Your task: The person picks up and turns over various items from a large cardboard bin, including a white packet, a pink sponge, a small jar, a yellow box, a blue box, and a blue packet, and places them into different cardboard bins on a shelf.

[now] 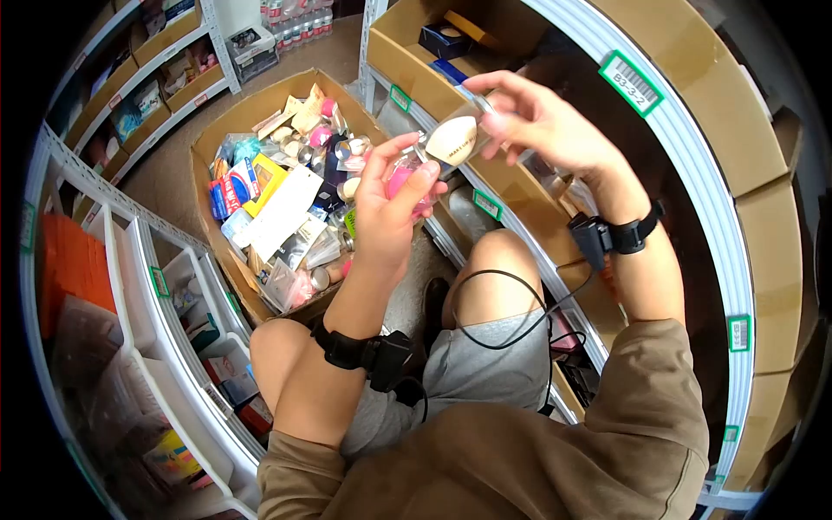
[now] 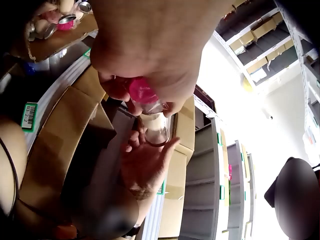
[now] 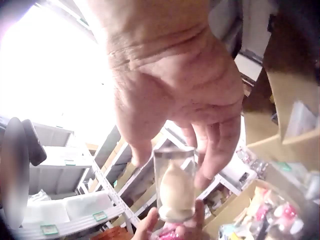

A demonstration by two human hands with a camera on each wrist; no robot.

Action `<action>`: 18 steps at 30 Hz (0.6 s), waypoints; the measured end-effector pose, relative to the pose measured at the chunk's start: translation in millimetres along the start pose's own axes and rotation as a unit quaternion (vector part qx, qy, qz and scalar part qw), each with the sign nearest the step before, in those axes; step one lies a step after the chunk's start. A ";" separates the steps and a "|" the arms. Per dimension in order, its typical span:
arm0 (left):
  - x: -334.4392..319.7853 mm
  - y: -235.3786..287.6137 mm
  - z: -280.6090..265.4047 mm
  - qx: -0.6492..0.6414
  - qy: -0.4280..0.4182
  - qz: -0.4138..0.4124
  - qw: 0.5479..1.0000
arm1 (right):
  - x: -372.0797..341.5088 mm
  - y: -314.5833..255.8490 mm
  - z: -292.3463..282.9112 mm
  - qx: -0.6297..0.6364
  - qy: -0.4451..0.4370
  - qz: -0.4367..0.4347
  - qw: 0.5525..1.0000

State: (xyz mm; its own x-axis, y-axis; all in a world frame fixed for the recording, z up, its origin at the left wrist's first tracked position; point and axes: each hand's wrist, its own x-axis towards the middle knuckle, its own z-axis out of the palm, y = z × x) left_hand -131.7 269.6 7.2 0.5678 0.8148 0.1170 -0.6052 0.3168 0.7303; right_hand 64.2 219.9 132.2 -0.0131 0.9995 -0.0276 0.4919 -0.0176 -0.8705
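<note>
My left hand point(image 1: 386, 221) grips a clear container with a bright pink makeup sponge point(image 1: 403, 180) in it, in front of my chest. Just beyond it, my right hand point(image 1: 563, 130) holds a clear case around a cream makeup sponge point(image 1: 452, 141) printed with dark lettering. In the right wrist view this clear cylinder point(image 3: 161, 175) stands between thumb and fingers, its lower end right at the left fingertips. The left wrist view shows the pink sponge point(image 2: 142, 91) under the left palm, close above the right hand point(image 2: 145, 162).
An open cardboard box point(image 1: 204, 143) full of mixed packets, sponges and cards stands on the floor ahead. Shelving with cardboard bins point(image 1: 511, 204) and barcode labels point(image 1: 631, 83) runs along the right. White plastic bins point(image 1: 165, 407) line the left. A black cable point(image 1: 485, 347) loops over my knee.
</note>
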 end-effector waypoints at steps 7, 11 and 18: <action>-9.2 -3.5 -3.4 0.081 0.118 -0.034 0.989 | 6.4 51.5 -88.1 -0.205 0.154 0.157 0.954; -10.7 6.5 -13.3 0.039 0.124 -0.037 0.991 | 20.2 157.5 -199.1 -0.365 0.269 0.236 0.859; -12.1 20.5 -21.4 0.001 0.057 -0.056 0.997 | 27.2 240.9 -214.8 -0.243 0.317 0.145 0.905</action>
State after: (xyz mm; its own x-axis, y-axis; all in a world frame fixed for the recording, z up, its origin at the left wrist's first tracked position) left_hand -162.9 276.6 6.3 0.5650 0.8240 -0.0418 -0.5404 0.4079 0.7359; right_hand 369.4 248.2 27.3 0.6043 0.7707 0.2024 0.7217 -0.4218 -0.5488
